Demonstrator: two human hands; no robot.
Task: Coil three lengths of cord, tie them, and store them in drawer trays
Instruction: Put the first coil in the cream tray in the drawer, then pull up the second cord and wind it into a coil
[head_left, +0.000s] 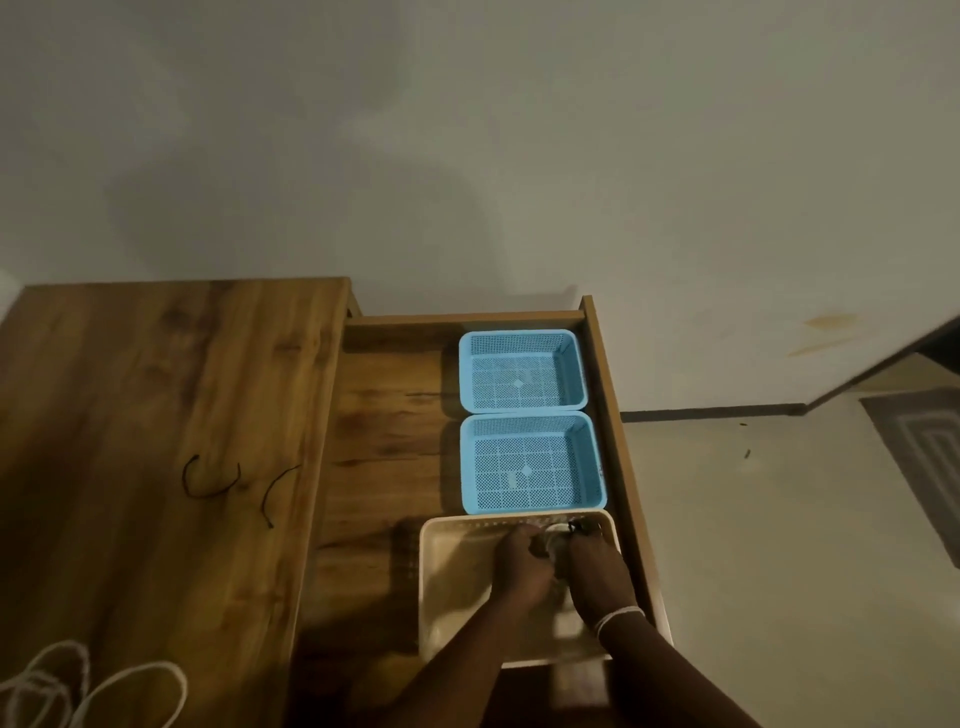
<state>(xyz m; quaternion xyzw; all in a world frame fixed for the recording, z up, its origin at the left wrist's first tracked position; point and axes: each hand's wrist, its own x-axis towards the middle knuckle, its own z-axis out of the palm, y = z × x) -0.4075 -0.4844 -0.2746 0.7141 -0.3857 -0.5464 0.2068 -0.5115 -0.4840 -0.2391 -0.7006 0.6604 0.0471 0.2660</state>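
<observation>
The wooden table (156, 415) stands against a plain grey wall (467, 156); pale floor (753, 519) lies to its right. Its open drawer (384, 441) holds two empty blue mesh trays (522, 370) (532, 462) and a beige tray (457, 597) nearest the person. The left hand (519, 564) and right hand (597, 577) meet inside the beige tray around a blurred cord coil (558, 538); how tightly each grip closes cannot be told. Loose white cord (93, 686) and two black ties (208, 480) (278, 491) lie on the table.
</observation>
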